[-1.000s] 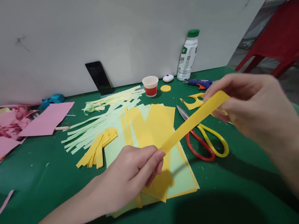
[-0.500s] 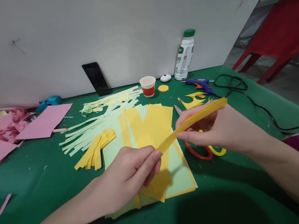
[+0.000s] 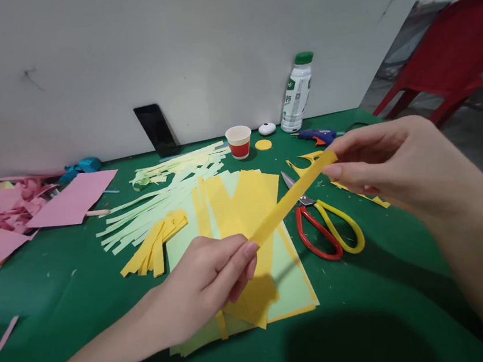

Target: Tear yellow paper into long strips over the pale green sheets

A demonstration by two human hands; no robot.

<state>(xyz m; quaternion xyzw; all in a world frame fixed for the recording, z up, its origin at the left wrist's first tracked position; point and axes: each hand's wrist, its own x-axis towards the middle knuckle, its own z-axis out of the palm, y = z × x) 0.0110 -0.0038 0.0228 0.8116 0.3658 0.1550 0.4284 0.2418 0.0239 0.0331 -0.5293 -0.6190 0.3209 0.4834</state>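
Note:
A yellow paper strip [image 3: 291,199] stretches slantwise between my two hands, above the table. My left hand [image 3: 221,273] pinches its lower end between thumb and fingers. The upper end is pinched by my right hand [image 3: 379,162]. Under the strip lie yellow paper pieces [image 3: 247,195] on pale green sheets [image 3: 290,286]. Scissors [image 3: 315,219] with one red and one yellow handle rest to the right of the sheets, blades partly behind the strip. A small pile of yellow strips [image 3: 155,243] sits left of the sheets.
Fringed pale green paper [image 3: 141,218] lies behind the yellow pile. Along the wall stand a phone [image 3: 156,129], a paper cup [image 3: 239,142] and a bottle [image 3: 296,93]. A glue gun [image 3: 317,136] is at back right; pink paper [image 3: 73,199] is at left.
My right hand has slid to the strip's far end and now pinches it there, uncovering the scissors. My left hand has barely moved and keeps its hold.

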